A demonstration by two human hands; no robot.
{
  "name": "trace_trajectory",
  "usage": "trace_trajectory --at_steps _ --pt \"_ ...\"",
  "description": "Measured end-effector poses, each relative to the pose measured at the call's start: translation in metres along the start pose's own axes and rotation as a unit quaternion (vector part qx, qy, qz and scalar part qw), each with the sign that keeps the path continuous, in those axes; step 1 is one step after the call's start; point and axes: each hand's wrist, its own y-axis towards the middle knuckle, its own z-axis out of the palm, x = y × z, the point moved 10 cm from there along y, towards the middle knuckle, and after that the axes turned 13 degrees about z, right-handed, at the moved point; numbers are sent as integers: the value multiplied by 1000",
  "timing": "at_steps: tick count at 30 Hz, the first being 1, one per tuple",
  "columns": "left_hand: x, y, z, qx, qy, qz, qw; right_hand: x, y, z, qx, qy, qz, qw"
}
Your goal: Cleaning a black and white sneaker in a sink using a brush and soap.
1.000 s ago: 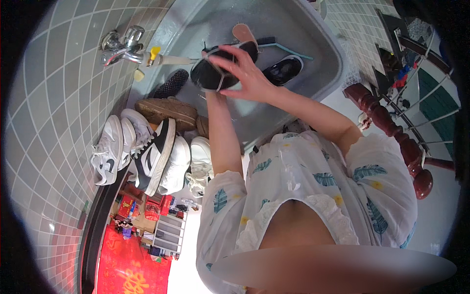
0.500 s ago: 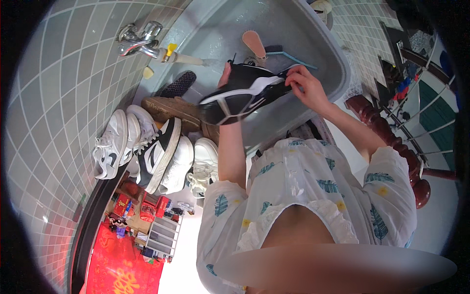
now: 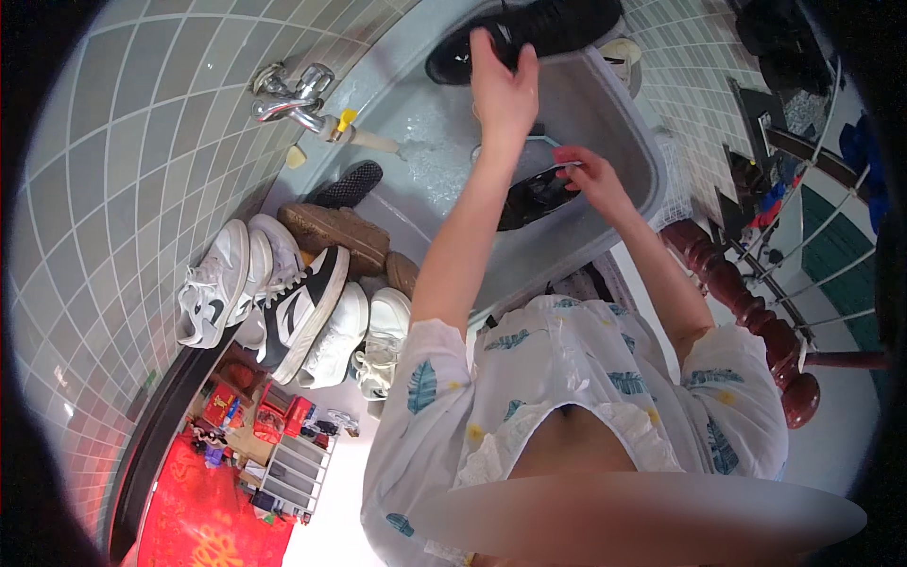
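Evidently two black shoes, one per hand, well apart. Left hand [image 3: 505,94], the farther-reaching one, touches a black lace-up shoe with a small white mark [image 3: 548,26] at the top edge of the frame, by the far side of a grey, straight-sided basin [image 3: 444,180]. Long axis runs mostly crosswise, rising a little to the right; hand meets its near side toward the left end. Thumb and finger spread in a V; whether they grip or merely rest, cannot tell.

Right hand [image 3: 593,177], lower and farther right, pinches the pale edge of a glossy black shoe [image 3: 534,200] inside the basin, centre of frame. Axis slants lower left to upper right, pinched end uppermost. Right hand clearly the nearer to it; left forearm passes just beside its lower left end.
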Motion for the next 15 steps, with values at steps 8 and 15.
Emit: trace_trajectory --at_steps 8,15 --pt "25 106 -1 13 310 156 938 -16 -12 56 -112 -596 -224 763" --pt "-23 92 -4 93 378 207 897 -91 42 82 -42 -698 -220 681"
